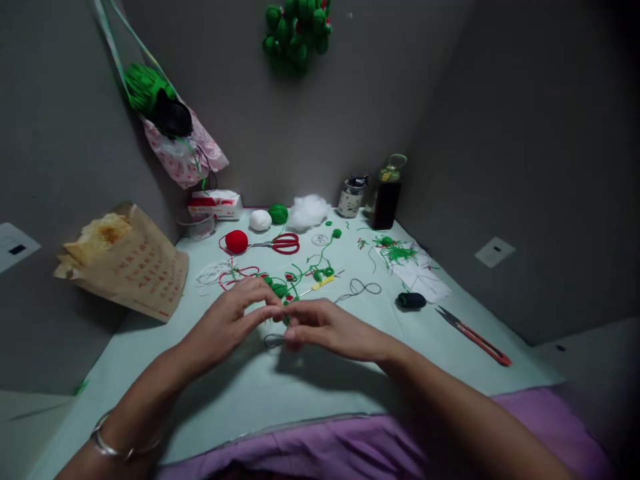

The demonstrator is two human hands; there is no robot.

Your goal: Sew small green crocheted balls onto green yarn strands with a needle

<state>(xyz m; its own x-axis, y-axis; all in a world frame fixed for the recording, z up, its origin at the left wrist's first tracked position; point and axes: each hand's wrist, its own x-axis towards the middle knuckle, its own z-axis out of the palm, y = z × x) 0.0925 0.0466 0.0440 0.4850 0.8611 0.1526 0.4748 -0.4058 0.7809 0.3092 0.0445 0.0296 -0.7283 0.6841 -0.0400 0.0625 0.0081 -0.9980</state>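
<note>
My left hand [237, 310] and my right hand [335, 328] meet over the middle of the table, fingertips pinched together. A small green yarn piece [287, 321] shows between them, mostly covered by the fingers. Just below hangs or lies a loop of thin dark thread [273, 342]; whether it joins the piece I cannot tell. Right beyond the fingers are green crocheted bits [277, 288] with red spots and a yellow-handled crochet hook [323, 283]. A grey thread loop [365, 288] lies to the right of the hook.
Red-handled scissors [285, 244], a red yarn ball [237, 241] and white stuffing [309, 212] lie farther back. A paper food bag [135, 267] stands left. On the right are a black thread spool [411, 301], thread snips [475, 337], yarn scraps [397, 252] and a bottle [387, 200].
</note>
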